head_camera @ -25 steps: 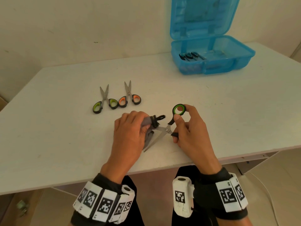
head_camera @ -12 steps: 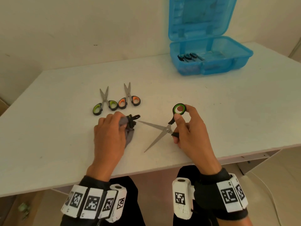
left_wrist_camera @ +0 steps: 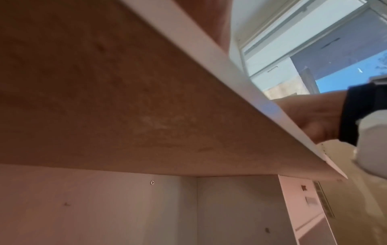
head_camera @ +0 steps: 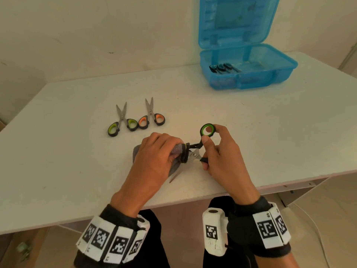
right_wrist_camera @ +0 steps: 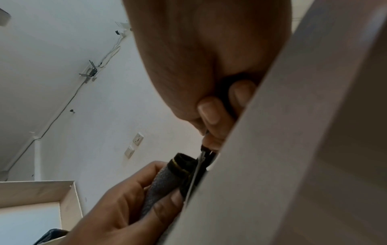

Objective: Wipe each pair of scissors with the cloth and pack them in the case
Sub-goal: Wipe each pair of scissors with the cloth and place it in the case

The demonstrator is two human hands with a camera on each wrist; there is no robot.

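My right hand [head_camera: 214, 151] grips the handles of green-ringed scissors [head_camera: 207, 130], held open near the table's front edge. My left hand [head_camera: 160, 151] pinches a grey cloth [head_camera: 178, 148] folded round one blade, close to the pivot [head_camera: 194, 154]. The other blade tip [head_camera: 172, 178] pokes out below the cloth. In the right wrist view the left hand's fingers [right_wrist_camera: 163, 205] squeeze the cloth [right_wrist_camera: 165, 184] against the blade [right_wrist_camera: 195, 174]. Two more pairs lie further back on the left: a green-handled pair [head_camera: 122, 122] and an orange-handled pair [head_camera: 152, 118]. The left wrist view shows only the table's underside.
A blue plastic case [head_camera: 247, 74] stands open at the back right, lid upright, with dark scissor handles [head_camera: 220, 67] inside. The white table [head_camera: 270, 132] ends at a front edge just under my wrists. A wall runs behind it.
My left hand, which had drawn the cloth out to the left off the blade, has come back right and now clamps the cloth on the blade near the pivot. The right hand stayed put.
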